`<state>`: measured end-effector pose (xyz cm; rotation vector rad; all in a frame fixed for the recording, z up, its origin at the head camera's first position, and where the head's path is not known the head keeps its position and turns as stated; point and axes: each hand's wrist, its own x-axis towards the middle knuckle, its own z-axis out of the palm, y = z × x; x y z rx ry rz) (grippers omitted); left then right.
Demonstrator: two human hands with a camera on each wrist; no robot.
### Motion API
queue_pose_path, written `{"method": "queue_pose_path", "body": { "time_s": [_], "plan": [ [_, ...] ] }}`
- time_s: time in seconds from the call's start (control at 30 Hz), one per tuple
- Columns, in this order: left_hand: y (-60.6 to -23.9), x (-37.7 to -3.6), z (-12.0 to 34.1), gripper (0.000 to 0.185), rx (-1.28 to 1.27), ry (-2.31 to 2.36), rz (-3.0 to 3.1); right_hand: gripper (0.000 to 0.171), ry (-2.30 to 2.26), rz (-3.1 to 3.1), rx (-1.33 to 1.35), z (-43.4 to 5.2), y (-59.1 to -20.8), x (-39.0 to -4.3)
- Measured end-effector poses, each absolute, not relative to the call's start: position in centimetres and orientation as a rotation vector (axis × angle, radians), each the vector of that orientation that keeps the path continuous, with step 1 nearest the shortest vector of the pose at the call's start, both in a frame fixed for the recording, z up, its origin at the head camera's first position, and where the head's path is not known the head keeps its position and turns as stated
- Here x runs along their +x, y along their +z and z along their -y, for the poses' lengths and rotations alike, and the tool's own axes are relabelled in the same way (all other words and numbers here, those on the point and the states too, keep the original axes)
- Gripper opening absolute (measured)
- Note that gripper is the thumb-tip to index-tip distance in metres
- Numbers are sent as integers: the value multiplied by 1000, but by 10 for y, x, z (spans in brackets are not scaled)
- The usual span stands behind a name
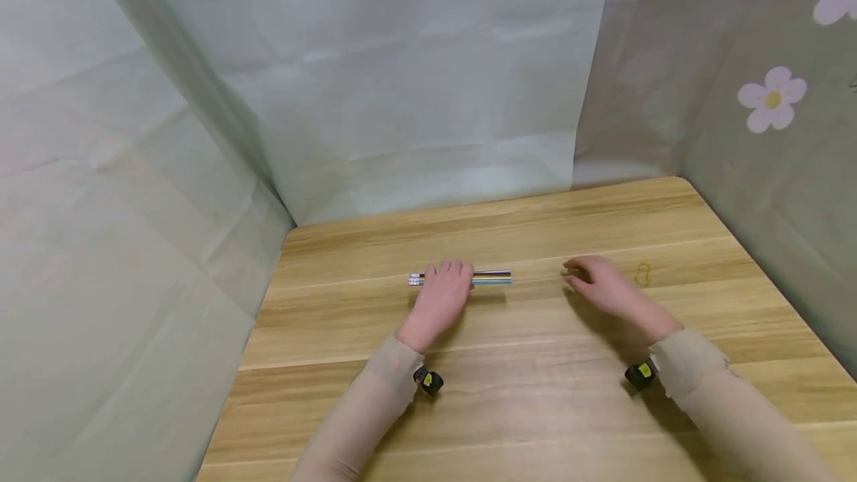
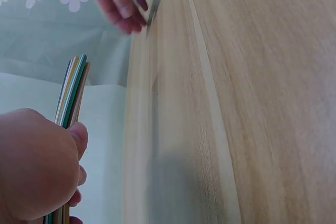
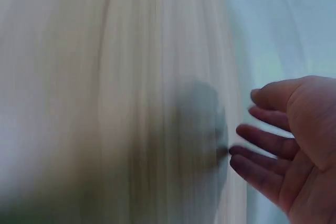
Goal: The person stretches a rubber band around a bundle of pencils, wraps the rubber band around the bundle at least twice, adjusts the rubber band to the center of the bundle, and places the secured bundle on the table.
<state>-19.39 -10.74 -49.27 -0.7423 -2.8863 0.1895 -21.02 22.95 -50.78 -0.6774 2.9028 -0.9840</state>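
A bundle of several coloured pencils (image 1: 493,277) lies on the wooden table (image 1: 535,393), running left to right. My left hand (image 1: 443,290) lies over its left part. In the left wrist view the fingers of the left hand (image 2: 39,174) curl round the pencils (image 2: 73,90), which stick out past them. My right hand (image 1: 596,285) hovers just above the table, to the right of the bundle and apart from it. Its fingers are relaxed and hold nothing; the blurred right wrist view shows the right hand (image 3: 286,148) with an empty palm.
A small yellowish loop (image 1: 643,274) lies on the table just right of the right hand. Pale green cloth walls (image 1: 415,95) close in the back and the left, and a flowered cloth (image 1: 770,103) hangs on the right. The table's left edge (image 1: 257,333) is near.
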Motion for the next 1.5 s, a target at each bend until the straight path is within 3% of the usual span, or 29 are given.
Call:
{"method": "queue_pose_path", "body": {
  "time_s": [0.2, 0.57, 1.23, 1.37, 1.5],
  "plan": [
    [-493, -193, 108, 19, -766, 163, 2862, 11, -854, -3046, -682, -287, -495, -213],
    [-494, -194, 108, 20, -754, 136, 2884, 16, -486, -3067, -858, -363, -482, -220],
    [-497, -192, 104, 22, -759, 110, 2926, 24, -348, -3105, -1085, -376, -495, -221],
    [-498, -192, 104, 21, -759, 113, 2929, 20, -380, -3101, -1031, -373, -497, -221],
    [-499, -192, 104, 20, -767, 109, 2934, 7, -542, -3022, -807, -364, -494, -219]
  ]
}}
